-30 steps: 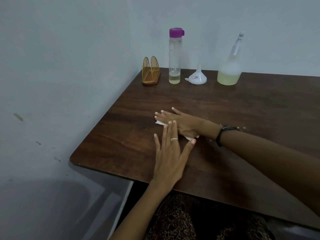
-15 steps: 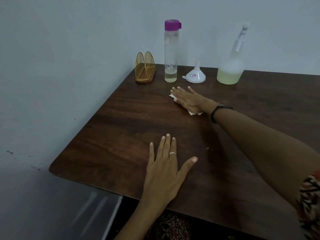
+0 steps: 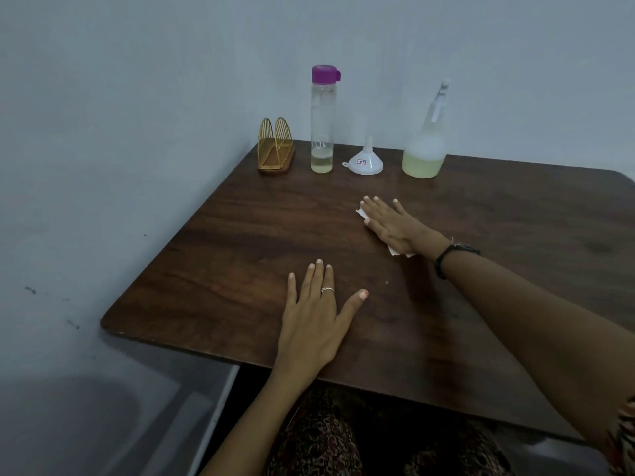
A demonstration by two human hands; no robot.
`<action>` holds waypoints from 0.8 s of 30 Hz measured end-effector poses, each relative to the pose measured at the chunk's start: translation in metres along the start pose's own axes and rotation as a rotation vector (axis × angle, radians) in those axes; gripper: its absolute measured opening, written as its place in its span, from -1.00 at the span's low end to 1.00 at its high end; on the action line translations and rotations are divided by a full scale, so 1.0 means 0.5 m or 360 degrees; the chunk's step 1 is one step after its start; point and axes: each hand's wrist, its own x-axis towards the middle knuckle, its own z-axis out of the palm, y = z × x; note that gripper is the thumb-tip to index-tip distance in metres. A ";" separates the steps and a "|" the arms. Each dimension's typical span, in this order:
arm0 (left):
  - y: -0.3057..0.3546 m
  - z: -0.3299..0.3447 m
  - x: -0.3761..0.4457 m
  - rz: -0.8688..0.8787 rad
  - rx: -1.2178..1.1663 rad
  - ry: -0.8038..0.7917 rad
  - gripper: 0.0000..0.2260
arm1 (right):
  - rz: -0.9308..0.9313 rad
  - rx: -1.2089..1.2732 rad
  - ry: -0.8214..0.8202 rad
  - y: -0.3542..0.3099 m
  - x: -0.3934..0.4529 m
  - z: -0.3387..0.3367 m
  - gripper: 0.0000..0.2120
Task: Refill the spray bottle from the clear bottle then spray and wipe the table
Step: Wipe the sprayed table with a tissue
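My right hand [image 3: 395,226] lies flat with straight fingers on a white tissue [image 3: 393,250], pressing it onto the dark wooden table [image 3: 240,255] in front of the funnel. Only the tissue's corners show from under the hand. My left hand [image 3: 318,312] rests flat on the table near the front edge, fingers spread, holding nothing. At the back stand the clear bottle [image 3: 322,120] with a purple cap and a little yellowish liquid, and the spray bottle [image 3: 426,142] with pale yellow liquid in its round base.
A white funnel [image 3: 366,162] sits upside down between the two bottles. A gold wire napkin holder [image 3: 276,147] stands at the back left corner. A wall runs close along the table's left and back sides. My patterned lap [image 3: 343,438] is below the front edge.
My right hand slid the tissue from beside my left hand toward the back of the table, then a little to the right. My left hand stayed flat near the front edge.
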 end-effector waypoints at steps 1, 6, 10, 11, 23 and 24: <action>0.001 -0.001 -0.001 -0.0017 -0.0042 -0.0010 0.00 | -0.0021 0.0003 0.0005 -0.007 -0.014 0.005 -0.51; -0.020 0.003 0.014 0.0055 -0.0131 -0.0025 -0.08 | -0.0239 -0.0020 -0.0018 -0.058 -0.089 0.015 -0.51; -0.013 -0.015 0.005 0.0027 -0.0466 0.0053 -0.54 | -0.0419 -0.0042 0.0011 -0.124 -0.152 0.028 -0.51; -0.011 -0.021 0.000 -0.0005 -0.0616 0.0097 -0.58 | -0.0457 -0.0072 0.0030 -0.142 -0.169 0.032 -0.51; 0.046 -0.018 -0.048 0.0070 -0.1024 0.0185 -0.48 | -0.0800 0.0066 0.0079 -0.239 -0.354 0.069 -0.53; 0.050 -0.017 -0.051 0.0068 -0.1025 0.0172 -0.45 | -0.0819 0.0073 0.0070 -0.232 -0.365 0.070 -0.53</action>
